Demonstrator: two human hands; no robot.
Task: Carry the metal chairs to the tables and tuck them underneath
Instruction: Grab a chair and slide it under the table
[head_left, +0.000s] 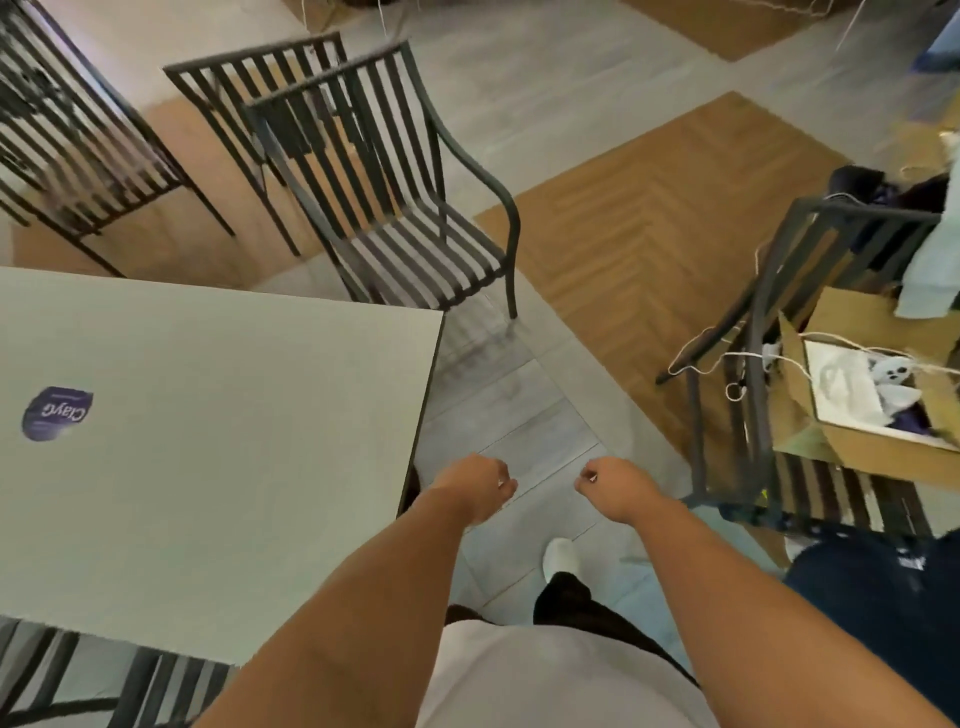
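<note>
- Left grip (475, 488) hung over the grey floor planks (519, 410), just off the right edge of the surface; fingers curled under, nothing in them.
- Right grip (615, 486) was level with it and a little apart, fingers likewise curled, holding nothing.
- Pale grey rectangular table, the surface (218, 441), filled the left side; a round purple sticker (57, 414) lay near its left edge.
- Dark slatted metal armchair (400, 208) stood on the floor beyond the surface's far right corner, upright, not tucked under, its seat turned away from the surface.
- A second dark slatted metal chair (249, 83) stood close behind it; whether the two touched could not be told.
- A third dark metal slatted chair (78, 135) stood at far left, beyond the surface's far edge.
- Slats of another dark chair (130, 675) showed below the surface's near edge.
- At right, a dark metal chair (758, 364) carried an open brown cardboard box (883, 374) holding white items, with white cord (727, 358) draped over its frame.
- Brown herringbone wood panel (649, 218) was set in the floor between the armchair and the loaded chair.
- One white shoe (560, 555) showed on the floor below the grips.
</note>
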